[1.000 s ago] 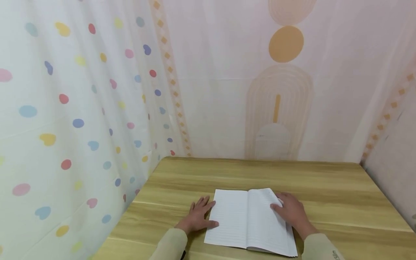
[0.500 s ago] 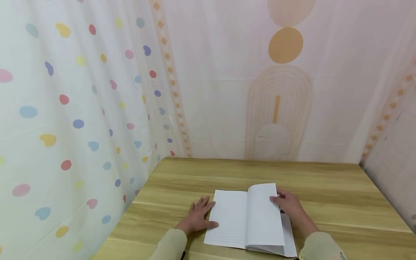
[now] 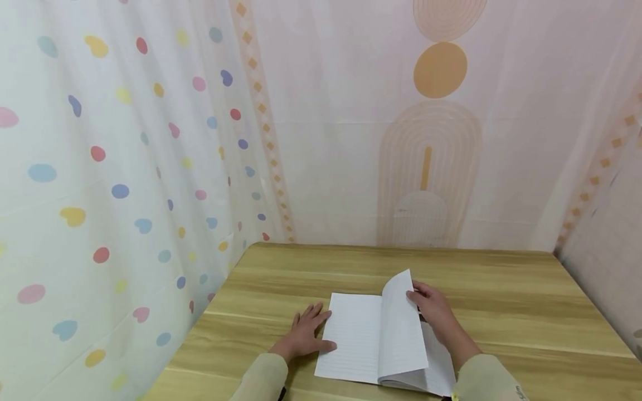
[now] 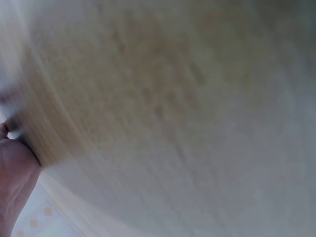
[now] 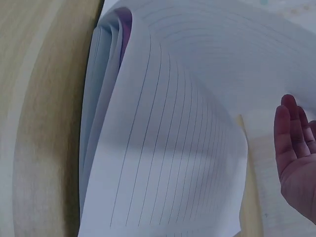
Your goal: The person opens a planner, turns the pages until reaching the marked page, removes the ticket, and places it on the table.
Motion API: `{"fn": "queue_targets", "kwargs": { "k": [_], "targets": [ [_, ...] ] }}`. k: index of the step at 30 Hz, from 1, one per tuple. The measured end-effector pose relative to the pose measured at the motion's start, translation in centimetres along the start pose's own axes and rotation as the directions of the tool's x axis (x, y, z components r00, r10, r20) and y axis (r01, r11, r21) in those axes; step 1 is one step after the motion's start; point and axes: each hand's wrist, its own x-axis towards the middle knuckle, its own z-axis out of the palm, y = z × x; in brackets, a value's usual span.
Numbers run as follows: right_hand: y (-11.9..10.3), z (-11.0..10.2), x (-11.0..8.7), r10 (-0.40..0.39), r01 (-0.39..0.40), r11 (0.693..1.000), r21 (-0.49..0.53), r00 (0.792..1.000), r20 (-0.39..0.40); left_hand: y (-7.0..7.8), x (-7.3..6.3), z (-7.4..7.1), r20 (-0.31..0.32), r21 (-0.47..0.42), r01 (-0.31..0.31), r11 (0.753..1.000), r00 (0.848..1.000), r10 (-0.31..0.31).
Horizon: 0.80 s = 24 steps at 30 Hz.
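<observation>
A person's right hand (image 3: 435,312) lifts a lined white page (image 3: 403,326) of an open white ruled notebook (image 3: 353,340), its fingers (image 3: 414,297) pinching the sheet's outer edge so it stands curled near upright. The notebook lies on the pale wood-grain counter (image 3: 501,312), at 6 o'clock near the front edge. The left hand (image 3: 306,334), at 9 o'clock of the book, rests flat with fingers spread, thumb on the left page. The thin sheet could crease or tear if pulled hard, and the book could slide should that flat hand ease off.
</observation>
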Motion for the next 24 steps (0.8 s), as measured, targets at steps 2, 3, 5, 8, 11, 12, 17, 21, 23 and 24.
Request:
{"fn": "queue_targets", "kwargs": {
  "k": [2, 3, 5, 8, 11, 12, 17, 21, 23, 24],
  "targets": [
    [-0.4, 0.5, 0.0, -0.009, 0.008, 0.998, 0.054, 1.000, 0.013, 0.0, 0.0, -0.1, -0.004, -0.013, 0.001, 1.000, 1.000, -0.001],
    [-0.6, 0.7, -0.1, -0.014, 0.012, 0.996, 0.084, 1.000, 0.019, 0.0, 0.0, -0.1, -0.005, -0.018, 0.001, 1.000, 1.000, -0.002],
    [-1.0, 1.2, -0.2, -0.024, 0.018, 0.989, 0.144, 0.999, 0.041, 0.0, 0.0, 0.0, -0.009, -0.018, 0.000, 1.000, 1.000, 0.000],
    [-1.3, 2.0, -0.5, -0.038, 0.024, 0.980, 0.198, 0.997, 0.067, 0.0, 0.0, 0.0, -0.014, -0.012, 0.000, 1.000, 1.000, 0.000],
    [-1.2, 2.9, -0.7, -0.099, 0.078, 0.979, 0.186, 0.990, 0.104, 0.0, 0.0, 0.1, -0.013, -0.010, -0.001, 1.000, 1.000, 0.001],
    [-1.0, 3.2, -0.8, -0.136, 0.117, 0.981, 0.152, 0.983, 0.126, -0.1, -0.1, 0.1, -0.013, -0.012, 0.000, 1.000, 1.000, 0.000],
    [0.6, 4.9, -1.5, -0.377, 0.445, 0.864, -0.234, 0.882, 0.283, -0.2, 0.0, 0.1, -0.013, -0.021, -0.004, 1.000, 1.000, 0.004],
    [1.9, 6.0, -2.5, -0.399, 0.624, 0.562, -0.543, 0.780, 0.482, -0.2, 0.1, 0.1, -0.034, -0.018, -0.014, 1.000, 0.999, 0.013],
    [2.4, 6.3, -3.0, -0.349, 0.664, 0.426, -0.615, 0.748, 0.565, -0.3, 0.2, 0.2, -0.065, -0.040, -0.021, 0.999, 0.998, 0.018],
    [2.6, 6.5, -3.1, -0.316, 0.658, 0.395, -0.641, 0.752, 0.578, -0.4, 0.2, 0.2, -0.082, -0.066, -0.024, 0.997, 0.996, 0.019]
  ]
}}
